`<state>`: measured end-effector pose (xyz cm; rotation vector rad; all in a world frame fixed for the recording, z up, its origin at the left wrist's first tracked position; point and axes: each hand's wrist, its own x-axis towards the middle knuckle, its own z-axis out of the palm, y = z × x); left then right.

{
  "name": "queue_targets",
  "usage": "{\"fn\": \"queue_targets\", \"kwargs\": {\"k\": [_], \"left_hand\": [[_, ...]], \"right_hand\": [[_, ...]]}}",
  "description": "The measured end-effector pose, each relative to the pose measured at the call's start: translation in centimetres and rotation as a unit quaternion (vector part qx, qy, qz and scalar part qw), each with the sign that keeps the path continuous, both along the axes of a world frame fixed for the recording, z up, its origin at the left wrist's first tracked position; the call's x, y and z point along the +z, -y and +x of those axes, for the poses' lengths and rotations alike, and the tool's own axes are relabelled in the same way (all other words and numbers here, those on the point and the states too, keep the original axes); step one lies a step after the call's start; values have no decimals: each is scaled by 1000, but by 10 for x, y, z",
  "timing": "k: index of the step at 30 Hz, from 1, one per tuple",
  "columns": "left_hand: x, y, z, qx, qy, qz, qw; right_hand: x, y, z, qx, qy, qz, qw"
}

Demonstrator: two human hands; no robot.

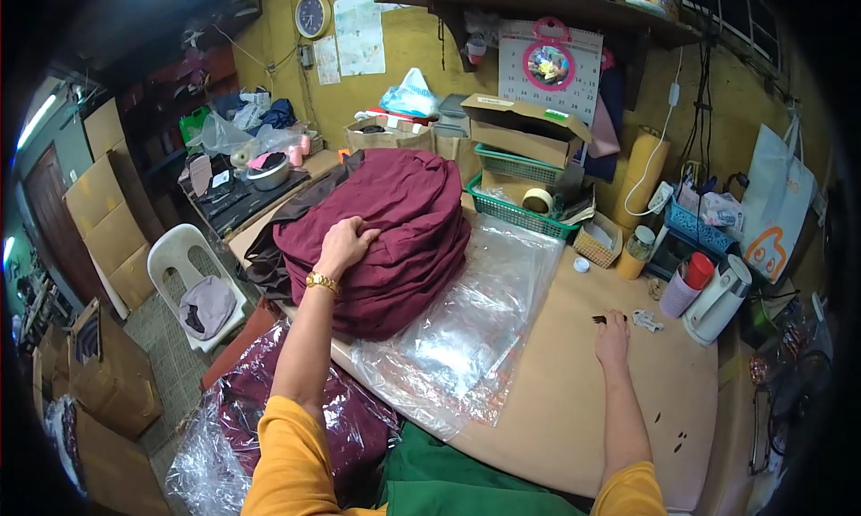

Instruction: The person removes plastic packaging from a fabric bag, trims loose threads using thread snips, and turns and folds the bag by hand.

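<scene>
A large rounded stack of maroon cloth (395,193) sits at the table's left side, with dark brown cloth (296,206) along its far-left side. On top of the stack lies my left hand (348,245), a gold watch at its wrist, its bent fingers closed on a fold of the cloth. My right hand (613,336) is down on the brown tabletop (565,381), fingers drawn together beside a small dark scrap or mark (599,319). What those fingertips hold, if anything, I cannot make out. Clear plastic sheeting (466,310) lies flat between both hands.
Green baskets (520,206) and an open cardboard box (525,126) stand at the back. A white scrap (647,320), glass jar (635,251), pink cup (683,287) and white kettle (717,301) are on the right. Plastic-wrapped maroon cloth (305,417) lies below the table edge, near a white chair (193,265).
</scene>
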<state>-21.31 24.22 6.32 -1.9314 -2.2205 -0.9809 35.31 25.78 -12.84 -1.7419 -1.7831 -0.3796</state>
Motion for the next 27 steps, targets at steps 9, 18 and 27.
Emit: {"fn": "queue_targets", "kwargs": {"k": [9, 18, 27], "left_hand": [[100, 7, 16, -96, 35, 258, 961], [-20, 114, 260, -403, -43, 137, 904], [-83, 198, 214, -434, -21, -12, 900]], "right_hand": [[19, 10, -12, -4, -165, -5, 986], [123, 98, -105, 250, -814, -195, 487], [91, 155, 37, -39, -266, -55, 962]]}}
